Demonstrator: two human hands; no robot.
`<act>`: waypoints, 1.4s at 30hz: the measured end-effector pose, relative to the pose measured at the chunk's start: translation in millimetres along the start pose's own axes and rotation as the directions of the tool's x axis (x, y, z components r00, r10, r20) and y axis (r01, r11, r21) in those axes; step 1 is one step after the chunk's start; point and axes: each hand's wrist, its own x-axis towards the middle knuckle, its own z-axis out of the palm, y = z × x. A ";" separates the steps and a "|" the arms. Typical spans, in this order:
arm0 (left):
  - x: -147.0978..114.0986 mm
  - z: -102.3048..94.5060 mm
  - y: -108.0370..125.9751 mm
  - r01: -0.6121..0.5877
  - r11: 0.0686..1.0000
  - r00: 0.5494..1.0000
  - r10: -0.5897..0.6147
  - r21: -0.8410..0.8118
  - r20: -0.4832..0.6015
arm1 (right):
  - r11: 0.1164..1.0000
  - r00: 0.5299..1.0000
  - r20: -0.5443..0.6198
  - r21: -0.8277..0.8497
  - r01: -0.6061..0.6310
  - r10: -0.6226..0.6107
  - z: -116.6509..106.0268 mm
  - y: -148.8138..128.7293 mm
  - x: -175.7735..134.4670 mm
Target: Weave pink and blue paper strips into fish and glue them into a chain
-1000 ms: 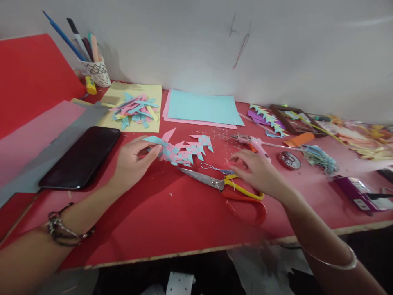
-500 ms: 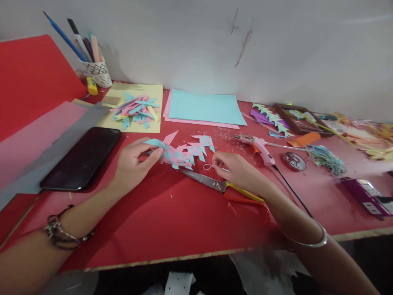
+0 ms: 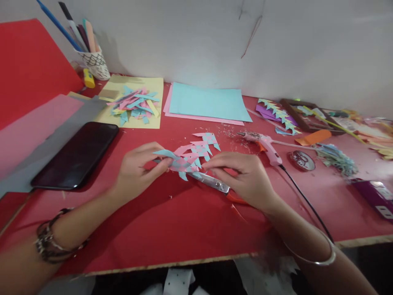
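Note:
My left hand (image 3: 141, 166) pinches one end of a woven pink and light-blue paper chain (image 3: 185, 162) between thumb and fingers. The chain is zigzag-edged, with pointed paper tips sticking out, and its far end (image 3: 209, 139) rests toward the back. My right hand (image 3: 244, 176) has thumb and fingertips drawn together at the chain's right side; what is between them is too small to make out. Under the hands lie large scissors (image 3: 215, 183), blades toward the chain, their handles partly hidden by my right hand.
A pink glue gun (image 3: 264, 146) with a black cord lies to the right. Cut paper strips (image 3: 136, 104) heap on a yellow sheet at back left. A phone (image 3: 76, 155) lies left; blue and pink sheets (image 3: 210, 100) are behind. A pen cup (image 3: 95, 63) stands by the wall.
My right hand has moved left to the paper chain, and the thread loop seen at its fingertips no longer shows. My left hand has shifted slightly right with the chain. The view has tilted slightly.

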 end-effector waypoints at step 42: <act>-6.0 11.8 14.5 0.118 0.972 0.970 -0.070 -0.202 0.231 | 0.918 0.966 -0.103 -0.349 0.190 -0.238 8.4 -10.1 -8.8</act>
